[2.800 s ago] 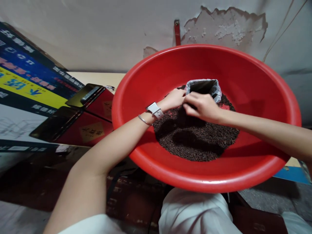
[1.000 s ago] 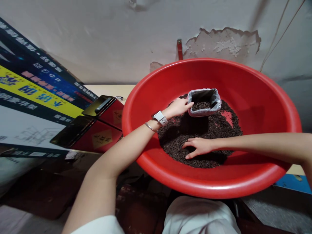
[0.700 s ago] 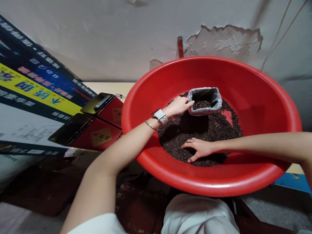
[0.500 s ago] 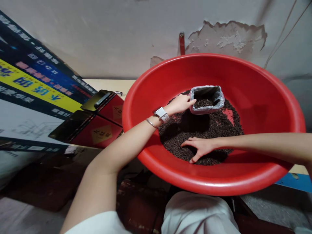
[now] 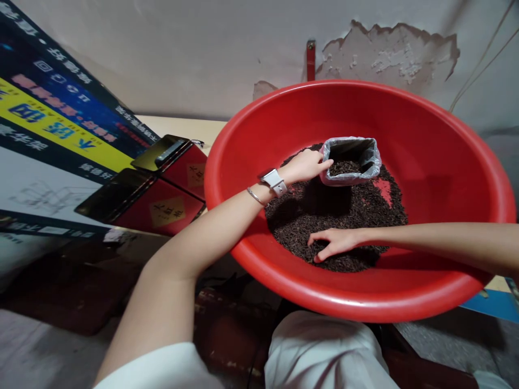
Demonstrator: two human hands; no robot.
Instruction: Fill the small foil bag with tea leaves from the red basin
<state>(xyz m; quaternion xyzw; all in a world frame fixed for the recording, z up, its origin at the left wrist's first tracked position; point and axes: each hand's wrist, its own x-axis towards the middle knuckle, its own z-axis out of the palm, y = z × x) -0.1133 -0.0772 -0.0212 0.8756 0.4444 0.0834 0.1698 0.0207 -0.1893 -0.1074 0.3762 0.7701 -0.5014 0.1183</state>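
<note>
Loose dark tea leaves (image 5: 292, 224) cover the bottom of a large red plastic basin (image 5: 450, 178). Above them, my left hand (image 5: 306, 165) grips the near left rim of a boxy container (image 5: 351, 178) lined with clear plastic. Its mouth faces up towards me, and tea leaves lie inside. My left wrist wears a white-strapped watch (image 5: 274, 182) and a bangle. Lower in the basin, my right hand (image 5: 336, 243) has its fingers curled into the leaves, thumb opposite the index finger; the other fingertips are hidden.
Two red tins (image 5: 162, 208) with dark, shiny ends stand left of the basin, against a large printed carton (image 5: 57, 129). Behind the basin rises a wall (image 5: 182, 54) with peeling paint and a red strap (image 5: 310, 62).
My right hand's fingers have curled in from a wider spread, drawing thumb and index finger closer together. The left hand keeps its hold on the container. The view has shifted slightly.
</note>
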